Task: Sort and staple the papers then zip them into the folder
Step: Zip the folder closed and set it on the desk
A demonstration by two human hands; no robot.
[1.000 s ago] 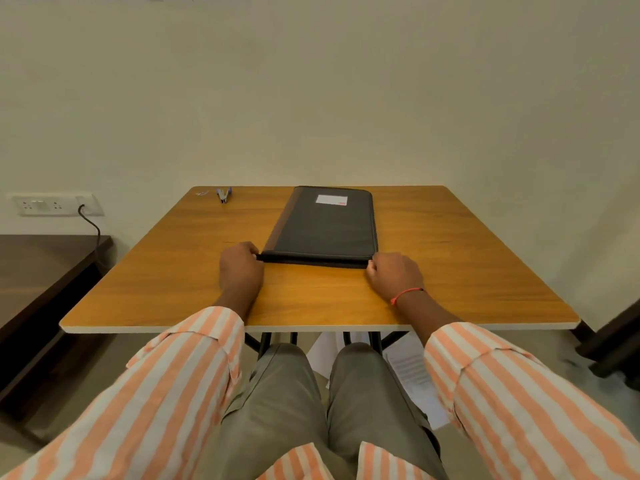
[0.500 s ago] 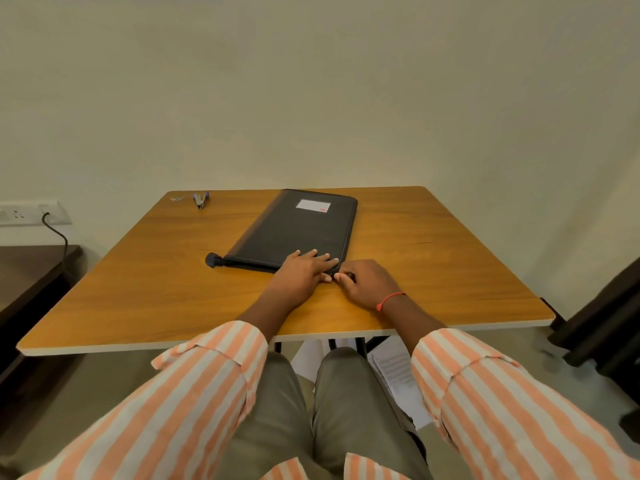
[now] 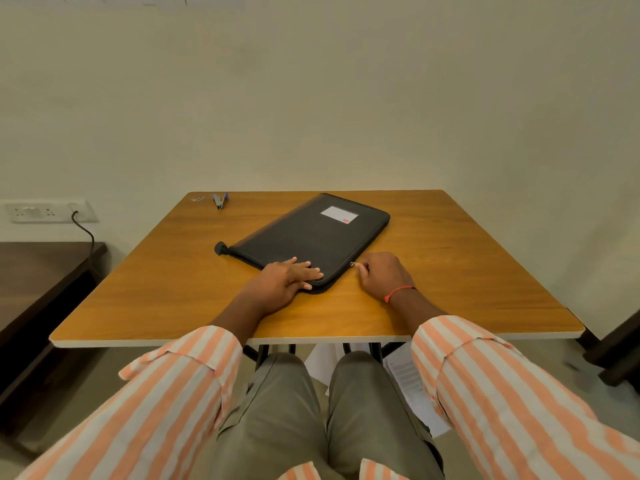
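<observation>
A black zip folder point(image 3: 311, 237) with a white label lies slanted on the wooden table point(image 3: 450, 271), closed flat. My left hand point(image 3: 287, 278) presses flat on its near corner, fingers spread. My right hand point(image 3: 381, 275) sits beside the folder's right edge, with finger and thumb pinched on the small metal zip pull point(image 3: 352, 264). A small blue stapler point(image 3: 220, 200) rests at the table's far left corner. No papers show on the table.
Loose white sheets point(image 3: 408, 382) lie on the floor under the table by my knees. A dark bench point(image 3: 41, 278) stands to the left below a wall socket point(image 3: 45, 211) with a plugged cable. Dark furniture point(image 3: 620, 348) sits at the right.
The folder has turned slantwise with its end tab now at the left. My left hand moved from the left corner onto the cover. My right hand has run the zip pull round the near corner.
</observation>
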